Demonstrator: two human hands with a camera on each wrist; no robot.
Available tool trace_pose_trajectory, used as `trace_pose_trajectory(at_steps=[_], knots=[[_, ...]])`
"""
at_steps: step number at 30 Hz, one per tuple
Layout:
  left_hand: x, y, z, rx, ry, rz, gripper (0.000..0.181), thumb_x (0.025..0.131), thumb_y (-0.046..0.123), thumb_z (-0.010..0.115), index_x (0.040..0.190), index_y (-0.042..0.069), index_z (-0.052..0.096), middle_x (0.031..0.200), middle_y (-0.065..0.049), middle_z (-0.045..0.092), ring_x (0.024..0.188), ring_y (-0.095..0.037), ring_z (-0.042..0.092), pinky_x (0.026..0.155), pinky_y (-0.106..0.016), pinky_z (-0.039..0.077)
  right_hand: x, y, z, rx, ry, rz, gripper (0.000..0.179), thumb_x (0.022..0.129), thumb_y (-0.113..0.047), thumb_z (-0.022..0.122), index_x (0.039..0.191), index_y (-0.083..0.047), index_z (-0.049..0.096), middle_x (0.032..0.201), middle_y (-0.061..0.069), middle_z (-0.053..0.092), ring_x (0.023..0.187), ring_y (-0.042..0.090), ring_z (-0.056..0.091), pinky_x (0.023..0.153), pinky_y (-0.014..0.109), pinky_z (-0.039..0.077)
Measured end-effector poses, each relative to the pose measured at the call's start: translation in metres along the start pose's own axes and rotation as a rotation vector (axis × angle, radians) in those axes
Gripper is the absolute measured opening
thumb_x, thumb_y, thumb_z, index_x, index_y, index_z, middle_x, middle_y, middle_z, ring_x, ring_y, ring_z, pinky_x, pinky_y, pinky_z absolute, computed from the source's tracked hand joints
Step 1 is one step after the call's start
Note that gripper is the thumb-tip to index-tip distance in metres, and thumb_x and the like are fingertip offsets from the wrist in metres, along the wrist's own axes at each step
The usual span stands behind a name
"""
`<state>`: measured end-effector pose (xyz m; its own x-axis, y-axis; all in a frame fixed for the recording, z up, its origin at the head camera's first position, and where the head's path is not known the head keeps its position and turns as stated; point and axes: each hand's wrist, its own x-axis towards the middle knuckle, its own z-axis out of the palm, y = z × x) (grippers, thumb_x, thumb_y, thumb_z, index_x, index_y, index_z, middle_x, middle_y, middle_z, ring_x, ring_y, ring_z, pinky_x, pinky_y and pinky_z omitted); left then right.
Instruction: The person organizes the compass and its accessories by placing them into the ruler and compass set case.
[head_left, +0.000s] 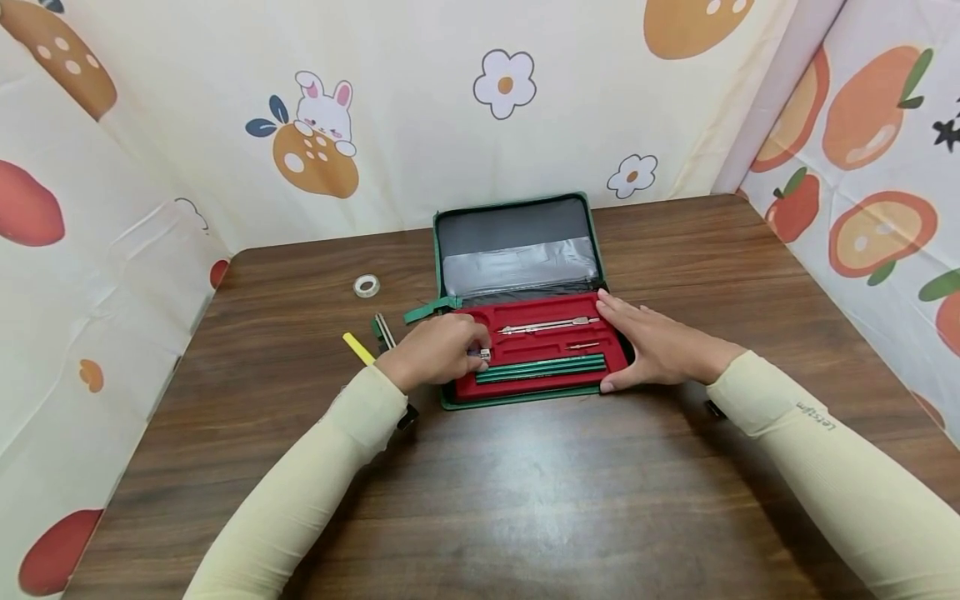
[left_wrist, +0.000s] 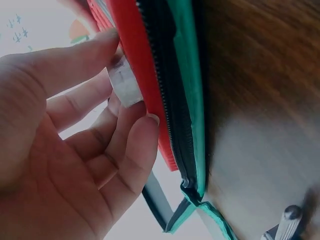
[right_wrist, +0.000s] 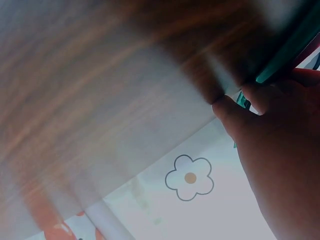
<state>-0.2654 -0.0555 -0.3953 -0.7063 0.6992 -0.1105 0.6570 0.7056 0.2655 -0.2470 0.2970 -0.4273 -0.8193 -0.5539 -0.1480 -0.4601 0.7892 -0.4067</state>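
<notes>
An unzipped green pencil case [head_left: 517,403] lies on the table, its dark-lined lid [head_left: 510,229] folded back. The red tray [head_left: 540,310] inside carries a metal compass [head_left: 547,326], a small pointed metal piece [head_left: 582,345] and several green pencils [head_left: 540,368]. At the tray's left end my left hand [head_left: 442,346] pinches a small whitish eraser [left_wrist: 125,85] between thumb and fingers, close against the red tray side. My right hand [head_left: 652,342] rests along the case's right end, thumb at the front corner and fingers spread to the back corner.
Left of the case lie a roll of white tape [head_left: 366,286], a yellow stick-like item [head_left: 358,348] and a slim metal item [head_left: 386,331], partly behind the left arm. A green strap [head_left: 431,309] sticks out from the case's left side. Patterned curtain [head_left: 420,108] borders the table.
</notes>
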Motion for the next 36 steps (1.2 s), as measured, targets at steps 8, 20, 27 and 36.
trace_pose_trajectory(at_steps=[8,20,27,36], knots=[[0.001,0.002,-0.001,-0.005,0.004,-0.006,0.017,0.092,0.027,0.074,0.105,0.017,0.076,0.101,0.002,0.067,0.089,-0.012,0.056,0.077,-0.031,0.052,0.000,0.000,0.000,0.001,-0.005,0.008,0.127,0.072,-0.075,0.072,0.160,-0.003,0.016,0.167,0.013,0.009,0.148,0.037,0.022,0.117,0.062,0.015],[0.007,0.000,-0.004,-0.016,-0.022,-0.058,0.015,0.093,0.026,0.074,0.104,0.017,0.075,0.101,0.001,0.066,0.086,-0.013,0.058,0.074,-0.032,0.053,0.001,-0.002,0.000,-0.005,-0.001,-0.001,0.127,0.073,-0.076,0.072,0.160,-0.002,0.017,0.167,0.014,0.008,0.148,0.037,0.021,0.116,0.062,0.014],[0.004,-0.002,-0.004,-0.032,0.017,-0.009,0.015,0.092,0.025,0.074,0.104,0.016,0.078,0.100,0.001,0.068,0.086,-0.012,0.057,0.076,-0.030,0.052,0.001,-0.001,0.000,-0.007,-0.007,0.009,0.128,0.072,-0.077,0.071,0.160,-0.002,0.016,0.167,0.013,0.008,0.149,0.036,0.020,0.117,0.062,0.013],[-0.003,-0.024,-0.011,-0.056,0.102,-0.056,0.024,0.091,0.028,0.076,0.109,0.012,0.078,0.105,-0.002,0.067,0.093,-0.016,0.058,0.080,-0.033,0.053,0.000,0.001,0.001,-0.003,-0.005,0.013,0.127,0.072,-0.076,0.071,0.160,-0.003,0.016,0.167,0.013,0.008,0.148,0.036,0.021,0.117,0.062,0.014]])
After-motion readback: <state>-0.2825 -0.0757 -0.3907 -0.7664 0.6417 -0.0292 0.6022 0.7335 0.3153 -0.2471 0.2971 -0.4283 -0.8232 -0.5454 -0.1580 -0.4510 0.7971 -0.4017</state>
